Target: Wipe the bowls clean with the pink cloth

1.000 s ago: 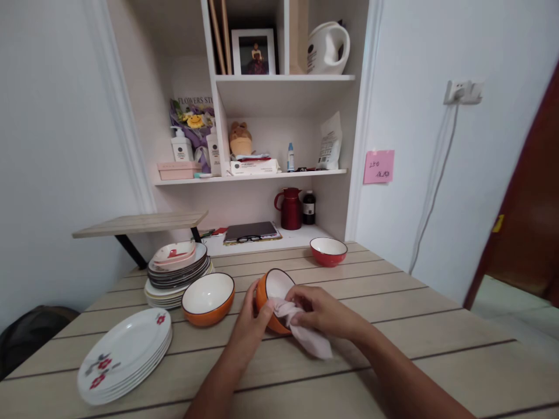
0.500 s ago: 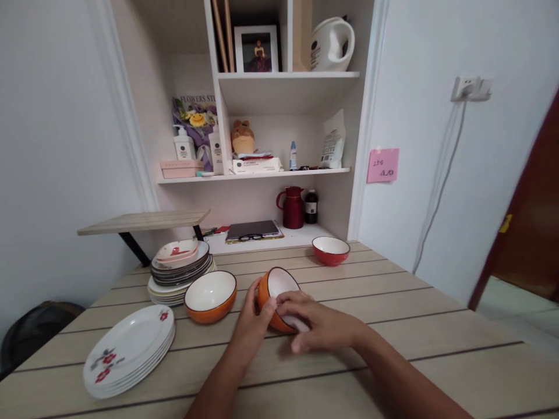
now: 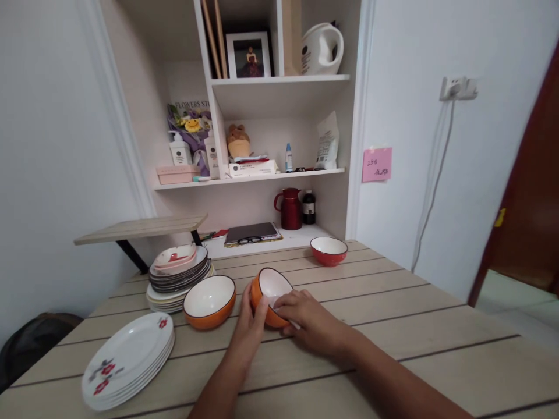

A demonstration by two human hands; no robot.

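Observation:
An orange bowl (image 3: pixel 267 311) with a white inside and dark rim is tilted toward the right, low over the table. My left hand (image 3: pixel 252 317) grips its left side, the thumb at the near rim and the fingers around the outside. My right hand (image 3: pixel 308 323) is closed at the bowl's right rim, its fingers reaching into the bowl. A bit of white cloth (image 3: pixel 295 325) shows under those fingers; most of it is hidden, so its exact kind is unclear. A second orange bowl (image 3: pixel 210 321) stands upright just left of my left hand.
A stack of white oval plates with red flowers (image 3: pixel 126 355) lies front left. Behind it are stacked round plates (image 3: pixel 179 282) topped by small pink-edged dishes (image 3: pixel 175 256). A red bowl (image 3: pixel 329 255) stands at the back right. A small raised shelf (image 3: pixel 140 228) juts over the table's left back.
My right hand has moved up and left against the bowl, with its fingers deeper inside. Less of the white cloth shows. The view has shifted slightly.

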